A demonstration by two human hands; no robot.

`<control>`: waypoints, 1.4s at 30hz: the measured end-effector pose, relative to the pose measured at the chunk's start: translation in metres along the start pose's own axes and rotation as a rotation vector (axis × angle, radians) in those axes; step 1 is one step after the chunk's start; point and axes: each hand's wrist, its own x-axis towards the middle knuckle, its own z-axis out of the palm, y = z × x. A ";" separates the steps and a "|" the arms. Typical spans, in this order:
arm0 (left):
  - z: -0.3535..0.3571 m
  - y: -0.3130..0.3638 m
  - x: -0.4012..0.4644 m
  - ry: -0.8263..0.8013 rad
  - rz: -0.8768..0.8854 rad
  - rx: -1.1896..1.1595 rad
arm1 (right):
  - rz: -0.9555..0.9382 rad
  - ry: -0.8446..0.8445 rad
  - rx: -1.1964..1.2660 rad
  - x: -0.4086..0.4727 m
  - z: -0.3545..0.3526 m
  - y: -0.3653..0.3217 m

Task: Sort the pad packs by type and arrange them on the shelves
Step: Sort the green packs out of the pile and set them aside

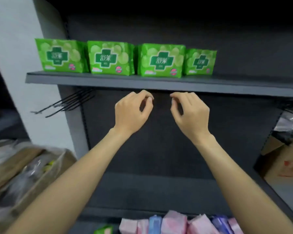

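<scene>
Several green pad packs [161, 60] stand upright in a row on the upper grey shelf [108, 81], the rightmost one [200, 62] set a little further back. My left hand [133, 112] and my right hand [189, 112] hover side by side just below that shelf's front edge, fingers loosely curled, holding nothing. At the bottom of the view lie several pink packs [173, 222], some blue or purple packs [155, 223] and one green pack [104, 230]. The lower shelf [150, 191] between my forearms is bare.
Black wire hooks [66, 103] stick out at the left under the upper shelf. An open cardboard box [24, 169] with wrapped goods sits at the lower left. Another cardboard box [284, 164] and a plastic bag [289, 125] are at the right.
</scene>
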 end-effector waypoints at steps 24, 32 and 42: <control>-0.194 -0.229 -0.535 -0.980 -1.405 0.584 | -0.655 -1.669 0.506 -0.448 0.153 -0.268; -0.205 -0.220 -0.612 -0.758 -1.958 0.646 | -0.594 -1.662 0.633 -0.478 0.172 -0.281; -0.182 -0.213 -0.634 -0.523 -1.954 0.280 | -0.067 -1.746 0.478 -0.498 0.172 -0.322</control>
